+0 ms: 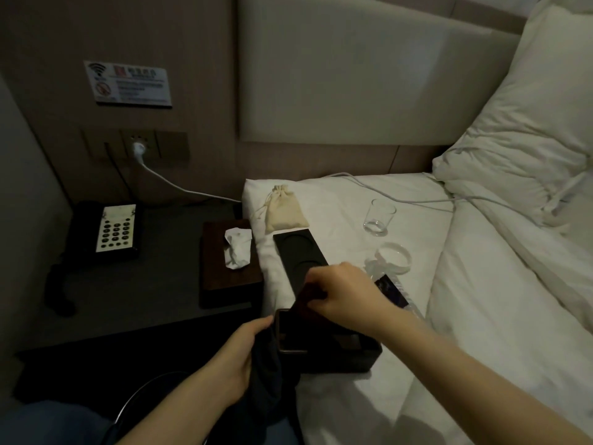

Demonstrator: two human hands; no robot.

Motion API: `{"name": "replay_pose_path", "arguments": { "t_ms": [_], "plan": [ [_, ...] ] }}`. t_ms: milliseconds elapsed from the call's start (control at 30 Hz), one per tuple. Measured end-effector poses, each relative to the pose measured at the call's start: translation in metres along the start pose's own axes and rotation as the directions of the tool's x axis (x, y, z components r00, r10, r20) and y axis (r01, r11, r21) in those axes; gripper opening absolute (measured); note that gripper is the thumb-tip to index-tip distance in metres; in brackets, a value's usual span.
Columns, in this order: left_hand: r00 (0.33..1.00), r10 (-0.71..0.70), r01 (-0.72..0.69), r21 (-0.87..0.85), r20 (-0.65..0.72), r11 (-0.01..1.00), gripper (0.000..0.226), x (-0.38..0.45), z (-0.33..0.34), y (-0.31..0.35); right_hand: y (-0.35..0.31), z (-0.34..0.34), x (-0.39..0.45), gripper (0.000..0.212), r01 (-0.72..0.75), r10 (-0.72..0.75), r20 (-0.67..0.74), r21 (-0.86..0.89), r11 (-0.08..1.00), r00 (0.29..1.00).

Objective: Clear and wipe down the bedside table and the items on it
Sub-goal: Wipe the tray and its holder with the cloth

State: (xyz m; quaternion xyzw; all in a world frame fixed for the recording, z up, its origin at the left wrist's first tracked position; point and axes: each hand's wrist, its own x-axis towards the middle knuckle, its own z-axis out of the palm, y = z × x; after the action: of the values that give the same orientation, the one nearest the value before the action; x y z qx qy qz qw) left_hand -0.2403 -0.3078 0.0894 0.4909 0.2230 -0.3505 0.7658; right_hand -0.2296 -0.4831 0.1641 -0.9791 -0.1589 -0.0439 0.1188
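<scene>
On the bed's edge stands a dark open box (340, 354). My left hand (239, 358) grips a dark cloth (271, 383) at the box's left end; the cloth hangs down over the edge. My right hand (343, 293) pinches a flat dark red packet (306, 298) just above the box. The dark bedside table (160, 284) on the left carries a black telephone (107, 231) and a brown tissue box (227, 277) with a white tissue sticking out.
On the white sheet lie a beige drawstring pouch (284, 210), a black two-ring coaster tray (298, 252), a drinking glass (378, 216), a glass ashtray (394, 258) and a plastic bottle (390, 289). A white cable (179, 187) runs from the wall socket across the bed. Pillows lie at right.
</scene>
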Motion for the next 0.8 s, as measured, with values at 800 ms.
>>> {"name": "replay_pose_path", "arguments": {
  "t_ms": [800],
  "plan": [
    [0.999, -0.029, 0.030, 0.028, -0.032, 0.999, 0.030, -0.003, 0.005, 0.004, 0.128, 0.002, -0.010, 0.039, -0.639, 0.692, 0.143, -0.287, 0.714, 0.708]
  ]
}}
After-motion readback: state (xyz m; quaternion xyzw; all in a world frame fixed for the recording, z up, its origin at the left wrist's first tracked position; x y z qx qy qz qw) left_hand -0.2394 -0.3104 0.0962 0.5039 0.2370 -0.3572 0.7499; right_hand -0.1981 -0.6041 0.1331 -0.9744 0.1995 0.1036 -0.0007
